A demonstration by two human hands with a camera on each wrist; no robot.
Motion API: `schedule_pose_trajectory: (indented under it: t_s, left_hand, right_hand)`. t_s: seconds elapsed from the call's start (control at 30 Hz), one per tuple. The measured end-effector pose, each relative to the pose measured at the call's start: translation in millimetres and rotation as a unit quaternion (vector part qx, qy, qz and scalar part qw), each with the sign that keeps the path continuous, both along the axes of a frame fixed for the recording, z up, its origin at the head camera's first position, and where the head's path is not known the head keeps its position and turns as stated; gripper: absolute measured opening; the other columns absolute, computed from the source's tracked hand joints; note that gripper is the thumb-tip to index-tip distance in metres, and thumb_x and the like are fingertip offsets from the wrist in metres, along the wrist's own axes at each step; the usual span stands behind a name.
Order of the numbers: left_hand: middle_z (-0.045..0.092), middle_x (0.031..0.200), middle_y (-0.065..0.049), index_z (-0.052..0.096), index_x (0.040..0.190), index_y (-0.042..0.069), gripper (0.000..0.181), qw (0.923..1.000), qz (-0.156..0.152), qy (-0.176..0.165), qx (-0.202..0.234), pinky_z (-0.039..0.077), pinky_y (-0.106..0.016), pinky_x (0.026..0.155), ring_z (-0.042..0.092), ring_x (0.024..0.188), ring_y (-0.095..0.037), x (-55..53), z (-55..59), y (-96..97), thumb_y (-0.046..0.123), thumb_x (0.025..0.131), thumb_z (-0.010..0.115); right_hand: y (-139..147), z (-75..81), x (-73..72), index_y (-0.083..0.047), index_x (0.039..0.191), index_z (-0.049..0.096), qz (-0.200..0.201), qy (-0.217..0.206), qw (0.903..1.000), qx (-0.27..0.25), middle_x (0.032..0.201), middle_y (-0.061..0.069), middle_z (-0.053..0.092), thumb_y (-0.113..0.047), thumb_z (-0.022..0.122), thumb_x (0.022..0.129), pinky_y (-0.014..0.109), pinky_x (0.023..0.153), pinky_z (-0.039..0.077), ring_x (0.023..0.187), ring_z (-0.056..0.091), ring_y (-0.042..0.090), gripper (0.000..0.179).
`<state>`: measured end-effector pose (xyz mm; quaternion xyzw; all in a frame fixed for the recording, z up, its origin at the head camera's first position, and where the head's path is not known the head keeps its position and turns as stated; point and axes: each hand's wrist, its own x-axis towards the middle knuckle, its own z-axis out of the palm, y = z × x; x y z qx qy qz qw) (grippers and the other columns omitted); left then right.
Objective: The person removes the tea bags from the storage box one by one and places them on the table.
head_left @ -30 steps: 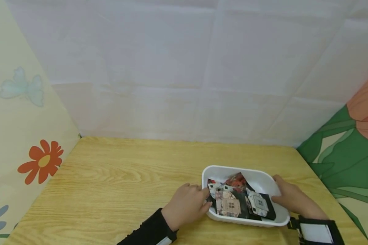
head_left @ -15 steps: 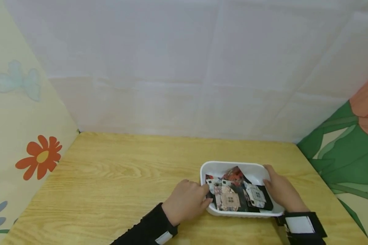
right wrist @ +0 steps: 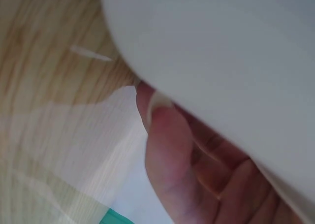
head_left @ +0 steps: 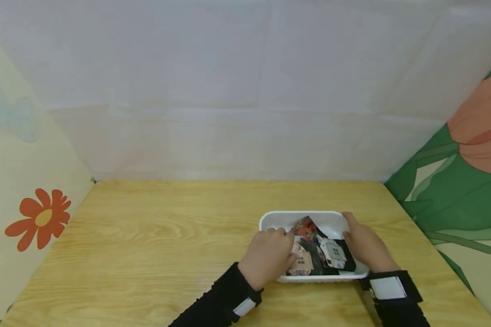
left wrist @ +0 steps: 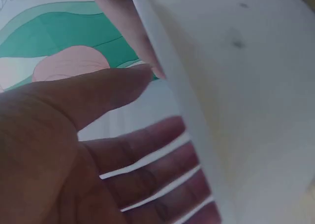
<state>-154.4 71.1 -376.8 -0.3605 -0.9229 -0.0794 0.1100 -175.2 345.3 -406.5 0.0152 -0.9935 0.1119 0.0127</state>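
Note:
In the head view a white plastic tray [head_left: 325, 217] with raised walls stands on the table, holding several flat cards or packets [head_left: 307, 261] printed in dark, red and beige. My right hand [head_left: 366, 245] grips the tray's right end, and the right wrist view has its thumb [right wrist: 170, 140] against the wall. Over the tray's left end reaches my left hand [head_left: 272, 254], covering some of the cards. Seen from the left wrist, its fingers [left wrist: 152, 182] are loosely extended, with tips hidden behind the tray's wall; nothing shows between thumb and fingers.
The wooden table [head_left: 167, 236] ends at a white sheet [head_left: 229, 136] hung along the back. Panels with a printed red flower [head_left: 42, 218] and large green leaves [head_left: 470, 195] border its left and right sides.
My left hand has moved rightward from the tray's left rim to over the cards. The right hand keeps hold of the tray's right end. The head view has shifted slightly.

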Motion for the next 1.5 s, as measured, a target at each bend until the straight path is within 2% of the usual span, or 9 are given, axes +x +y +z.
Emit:
schedule_pose_trajectory:
  t_s: [0.17,0.33,0.43,0.6,0.73,0.97,1.13,1.37,1.5]
  left_hand:
    - [0.061,0.087,0.0,0.067,0.105,0.013,0.038,0.9988,0.041,-0.024,-0.014,0.042,-0.026,0.054,0.059,0.07,-0.014,-5.1,-4.1,13.4,0.044,0.084,0.069]
    - [0.063,0.103,-0.001,0.06,0.127,0.016,0.055,0.9975,0.032,-0.051,-0.036,0.046,-0.027,0.06,0.062,0.081,-0.016,-9.1,-9.6,16.7,0.046,0.082,0.07]
    - [0.061,0.103,-0.002,0.06,0.126,0.017,0.057,0.9974,0.024,-0.058,-0.036,0.047,-0.027,0.063,0.061,0.084,-0.016,-11.6,-11.9,17.1,0.049,0.081,0.071]
    - [0.054,0.093,-0.003,0.063,0.115,0.013,0.06,0.9956,0.015,-0.091,-0.018,0.044,-0.026,0.063,0.057,0.081,-0.016,-14.0,-14.4,14.7,0.057,0.075,0.074]
    - [0.051,0.089,-0.003,0.062,0.111,0.01,0.064,0.995,0.01,-0.099,-0.007,0.042,-0.025,0.063,0.054,0.077,-0.016,-14.0,-16.4,13.8,0.06,0.073,0.073]
    - [0.05,0.091,-0.002,0.067,0.096,0.016,0.041,0.9941,-0.006,-0.105,0.025,0.038,-0.025,0.065,0.047,0.081,-0.015,-14.4,-17.2,15.0,0.052,0.077,0.074]
    - [0.052,0.088,0.001,0.068,0.092,0.018,0.031,0.9924,-0.017,-0.114,0.045,0.035,-0.023,0.066,0.046,0.08,-0.013,-15.7,-17.3,11.4,0.047,0.08,0.073]
    - [0.064,0.085,0.007,0.071,0.098,0.016,0.023,0.9781,-0.043,-0.167,0.117,0.04,-0.016,0.063,0.055,0.072,-0.003,-17.9,-8.0,2.0,0.034,0.085,0.071]
    - [0.063,0.078,0.007,0.069,0.108,0.016,0.02,0.9775,-0.055,-0.177,0.1,0.036,-0.017,0.056,0.05,0.062,-0.001,-16.3,-1.6,-3.3,0.026,0.091,0.065]
  right_hand:
    - [-6.0,-1.4,-3.7,0.008,0.133,0.036,0.016,0.014,0.9998,0.001,0.095,0.03,0.062,-0.003,0.055,0.091,0.044,0.061,0.048,0.074,0.064,0.031,0.047]
    - [-8.7,-2.9,-6.9,0.007,0.134,0.035,0.015,0.01,0.9998,0.002,0.095,0.029,0.062,-0.004,0.055,0.092,0.043,0.06,0.048,0.074,0.064,0.03,0.048]
    - [-7.1,-2.7,-7.0,0.007,0.134,0.035,0.01,0.009,0.9999,0.009,0.096,0.03,0.062,-0.004,0.054,0.092,0.043,0.06,0.048,0.075,0.064,0.031,0.048]
    - [-5.5,0.3,-5.0,0.007,0.134,0.035,0.004,0.006,0.9999,0.015,0.097,0.03,0.062,-0.004,0.054,0.092,0.044,0.061,0.048,0.076,0.064,0.033,0.047]
    - [-3.6,1.6,-2.6,0.007,0.135,0.034,0.001,0.003,0.9999,0.013,0.096,0.03,0.062,-0.004,0.054,0.092,0.044,0.061,0.048,0.077,0.064,0.033,0.048]
    - [-1.3,1.4,1.1,0.008,0.134,0.034,0.001,0.001,1.0,0.007,0.097,0.031,0.061,-0.003,0.055,0.092,0.044,0.061,0.048,0.077,0.064,0.034,0.049]
    - [-0.7,0.9,1.6,0.008,0.134,0.035,0.007,0.008,0.9999,0.005,0.097,0.032,0.061,-0.002,0.056,0.091,0.045,0.061,0.048,0.077,0.064,0.035,0.049]
    - [0.9,-0.1,2.0,0.008,0.133,0.035,0.01,0.011,0.9999,0.002,0.095,0.031,0.062,-0.002,0.056,0.091,0.045,0.06,0.048,0.076,0.064,0.033,0.048]
    - [0.9,-1.1,2.1,0.008,0.133,0.034,0.005,0.003,1.0,0.001,0.097,0.031,0.061,-0.002,0.055,0.091,0.045,0.061,0.048,0.077,0.064,0.033,0.048]
